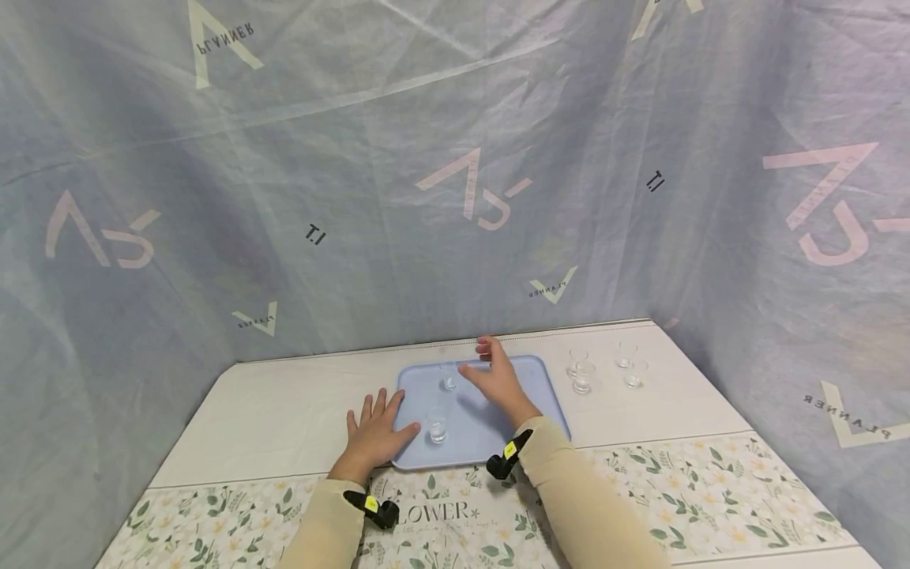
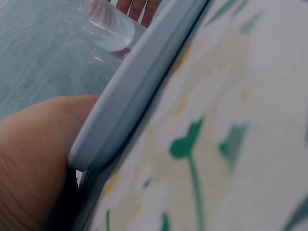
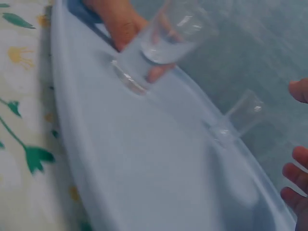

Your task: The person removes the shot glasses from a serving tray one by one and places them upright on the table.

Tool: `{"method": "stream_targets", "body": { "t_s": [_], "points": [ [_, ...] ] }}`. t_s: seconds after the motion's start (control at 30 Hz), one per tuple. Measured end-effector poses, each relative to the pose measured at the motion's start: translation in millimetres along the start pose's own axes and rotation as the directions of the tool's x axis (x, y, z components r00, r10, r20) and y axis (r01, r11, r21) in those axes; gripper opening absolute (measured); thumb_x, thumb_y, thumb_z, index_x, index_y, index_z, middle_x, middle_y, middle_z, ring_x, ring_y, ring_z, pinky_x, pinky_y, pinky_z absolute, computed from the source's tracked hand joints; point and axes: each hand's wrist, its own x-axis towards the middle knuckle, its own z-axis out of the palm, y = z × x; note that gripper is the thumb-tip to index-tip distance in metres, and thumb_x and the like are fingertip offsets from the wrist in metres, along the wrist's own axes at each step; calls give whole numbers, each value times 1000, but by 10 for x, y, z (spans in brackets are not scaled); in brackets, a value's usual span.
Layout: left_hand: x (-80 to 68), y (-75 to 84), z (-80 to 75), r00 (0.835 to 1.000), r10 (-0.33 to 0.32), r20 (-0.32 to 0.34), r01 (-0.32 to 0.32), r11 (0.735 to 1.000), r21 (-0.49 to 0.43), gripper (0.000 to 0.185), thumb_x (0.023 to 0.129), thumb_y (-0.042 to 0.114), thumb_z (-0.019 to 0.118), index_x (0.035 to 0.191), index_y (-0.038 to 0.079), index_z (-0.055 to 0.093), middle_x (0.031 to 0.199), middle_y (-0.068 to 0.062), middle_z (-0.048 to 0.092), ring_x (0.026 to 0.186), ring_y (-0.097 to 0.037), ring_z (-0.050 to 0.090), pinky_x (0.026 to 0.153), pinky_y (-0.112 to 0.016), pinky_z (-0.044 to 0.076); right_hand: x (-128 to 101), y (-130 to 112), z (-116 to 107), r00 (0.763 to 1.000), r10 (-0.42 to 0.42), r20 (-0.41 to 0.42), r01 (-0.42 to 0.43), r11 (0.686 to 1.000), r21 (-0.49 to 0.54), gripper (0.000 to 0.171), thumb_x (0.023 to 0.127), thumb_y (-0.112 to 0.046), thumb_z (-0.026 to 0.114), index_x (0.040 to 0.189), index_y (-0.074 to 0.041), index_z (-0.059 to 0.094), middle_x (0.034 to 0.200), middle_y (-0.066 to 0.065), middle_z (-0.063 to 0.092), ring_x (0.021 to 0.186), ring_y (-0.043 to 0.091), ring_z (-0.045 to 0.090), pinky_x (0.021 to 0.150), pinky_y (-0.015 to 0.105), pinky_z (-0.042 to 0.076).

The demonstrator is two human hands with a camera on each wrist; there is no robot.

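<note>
Floral mat (image 1: 640, 498) along the near table edge, under both forearms. Left hand (image 1: 374, 437) flat on the table, fingers spread, thumb touching the left rim of the blue tray (image 1: 526, 403); holds nothing. Right hand (image 1: 498, 378) over the tray, fingers relaxed and extended, just beside the far glass (image 1: 449, 378), not gripping it. Glasses on tray: two, the second being the near glass (image 1: 437, 427), both upright. Off the tray to its right: four more small glasses (image 1: 604, 369) in a cluster. Total counted: six glasses, one tray.

White table (image 1: 284, 403) bears a blue tray (image 1: 540, 395), four glasses (image 1: 604, 370), floral cloth (image 1: 711, 482).
</note>
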Motion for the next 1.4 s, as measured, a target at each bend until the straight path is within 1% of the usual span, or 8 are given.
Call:
{"method": "stream_targets", "body": {
  "t_s": [0.1, 0.27, 0.37, 0.63, 0.83, 1.07, 1.23, 1.4],
  "points": [
    [0, -2, -4, 1000, 1, 1, -1, 1000, 1, 80, 96, 57, 56, 161, 16, 31, 167, -22, 15, 153, -47, 4, 114, -73, -5, 12, 14, 96, 998, 25, 54, -25, 1000, -10, 70, 88, -24, 80, 145, -7, 43, 136, 21, 54, 127, 38, 53, 105, 54, 44],
    [7, 0, -6, 1000, 11, -10, -11, 1000, -1, 80, 96, 56, 57, 160, 14, 33, 166, -23, 17, 152, -48, 6, 114, -73, -4, 39, 54, 217, 997, 43, 62, -42, 999, -15, 72, 86, -23, 82, 145, -8, 43, 134, 20, 57, 124, 36, 55, 104, 52, 44],
    [3, -1, -7, 1000, 11, -10, -11, 1000, 0, 81, 95, 57, 56, 160, 13, 33, 166, -23, 17, 152, -48, 6, 114, -72, -5, 39, 59, 272, 997, 52, 59, -50, 999, -21, 68, 86, -22, 82, 142, -10, 45, 131, 18, 60, 121, 35, 56, 103, 51, 45],
    [-5, -5, -6, 1000, 7, -2, -7, 1000, 6, 80, 96, 57, 56, 160, 14, 32, 166, -23, 16, 153, -47, 5, 114, -72, -4, -2, 35, 385, 998, 45, 52, -43, 998, -44, 58, 87, -23, 81, 133, -2, 52, 126, 17, 62, 115, 33, 61, 99, 48, 50],
    [-1, -5, -11, 1000, 5, 5, -5, 1000, 8, 80, 96, 57, 56, 160, 16, 32, 166, -22, 17, 153, -47, 5, 114, -73, -3, -1, 32, 447, 997, 71, 17, -69, 992, -106, 39, 89, -23, 79, 118, -8, 58, 116, 11, 66, 105, 26, 65, 92, 42, 53],
    [29, -9, 2, 1000, -1, 10, 1, 1000, 22, 81, 96, 58, 55, 161, 16, 31, 167, -21, 15, 153, -46, 4, 114, -72, -4, 12, 36, 446, 999, 49, 8, -47, 988, -148, 31, 90, -22, 77, 111, -10, 58, 108, 9, 68, 95, 22, 66, 88, 42, 54],
    [39, -30, 25, 1000, 14, -4, -14, 1000, 1, 85, 94, 62, 54, 160, 15, 31, 166, -23, 16, 153, -47, 4, 114, -72, -7, -8, 33, 415, 999, 39, 7, -37, 986, -162, 28, 91, -24, 77, 109, -12, 58, 105, 6, 67, 92, 19, 65, 84, 39, 54],
    [45, -67, 55, 1000, 5, 2, -5, 1000, 20, 86, 94, 65, 51, 162, 18, 28, 168, -20, 12, 154, -45, 1, 115, -70, -8, -37, 1, 331, 1000, 16, 11, -13, 986, -168, 29, 91, -25, 76, 110, -12, 59, 104, 4, 68, 92, 19, 66, 84, 40, 54]
  ]
}}
